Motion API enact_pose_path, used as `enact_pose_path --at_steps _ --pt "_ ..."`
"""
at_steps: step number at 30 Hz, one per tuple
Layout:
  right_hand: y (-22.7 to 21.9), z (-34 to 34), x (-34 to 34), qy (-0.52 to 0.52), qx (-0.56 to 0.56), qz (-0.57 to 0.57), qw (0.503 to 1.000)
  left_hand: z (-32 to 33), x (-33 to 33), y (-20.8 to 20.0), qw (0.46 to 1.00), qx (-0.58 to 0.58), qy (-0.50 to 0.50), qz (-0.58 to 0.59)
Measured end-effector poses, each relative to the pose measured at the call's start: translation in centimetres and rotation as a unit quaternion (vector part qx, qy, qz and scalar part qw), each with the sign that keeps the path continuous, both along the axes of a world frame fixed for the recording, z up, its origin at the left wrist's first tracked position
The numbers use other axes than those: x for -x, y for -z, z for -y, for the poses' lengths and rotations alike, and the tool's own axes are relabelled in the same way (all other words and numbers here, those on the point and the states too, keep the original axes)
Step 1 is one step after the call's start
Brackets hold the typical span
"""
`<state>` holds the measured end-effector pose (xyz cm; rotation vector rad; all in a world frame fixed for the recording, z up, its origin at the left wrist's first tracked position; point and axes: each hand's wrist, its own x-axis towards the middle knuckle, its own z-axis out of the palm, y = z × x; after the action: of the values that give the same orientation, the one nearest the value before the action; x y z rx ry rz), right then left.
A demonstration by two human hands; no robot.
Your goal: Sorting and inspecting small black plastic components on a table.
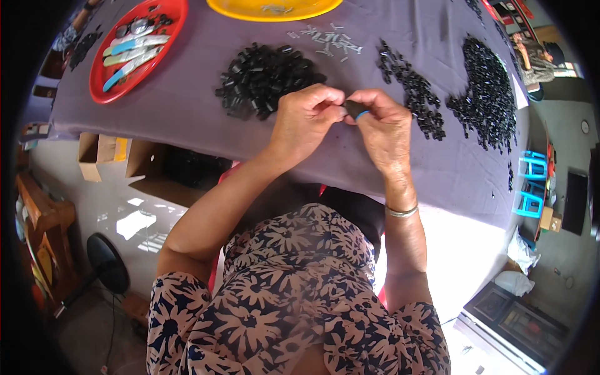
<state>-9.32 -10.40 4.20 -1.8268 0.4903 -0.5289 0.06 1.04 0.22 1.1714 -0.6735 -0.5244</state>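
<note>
Over the near part of the cloth-covered table, my left hand [300, 122] and my right hand [387, 128] meet fingertip to fingertip. Both are closed in a pinch, and whatever lies between them is too small and covered to name. A dark cap-like piece with a blue edge [355, 110] shows at my right thumb; I cannot tell if it is worn or held. Just left of my hands lies a heap of short black cylindrical pieces [262, 78]. Small black pieces [415, 94] are strewn right of my right hand. Beyond my fingertips lie thin clear pieces [331, 40].
A red tray [95, 72] with several blue-and-white handled tools [134, 56] stands far left, a yellow tray [275, 15] at the back. Another small black heap [484, 94] lies right. Cardboard boxes [140, 169], blue stools [532, 181] and another person [531, 62] are around the table.
</note>
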Motion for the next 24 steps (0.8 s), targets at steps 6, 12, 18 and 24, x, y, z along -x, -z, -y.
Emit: enact_pose_path --at_steps 6,12,18,24 --pt "0.8 -0.2 0.4 0.006 -0.012 0.032 0.999 0.0 0.1 0.0 1.0 -0.015 0.005 0.001" --pt "-1.5 5.5 2.0 0.071 0.213 -0.089 0.97 -0.2 0.0 0.1 0.999 -0.023 0.0 0.039" --pt "-0.6 10.4 -0.5 0.045 0.396 -0.135 0.907 0.5 -0.1 0.3 0.997 -0.01 0.007 0.071" --pt "-0.8 9.7 -2.0 0.007 0.42 -0.176 0.89 0.5 -0.2 0.4 0.998 -0.015 0.009 0.06"
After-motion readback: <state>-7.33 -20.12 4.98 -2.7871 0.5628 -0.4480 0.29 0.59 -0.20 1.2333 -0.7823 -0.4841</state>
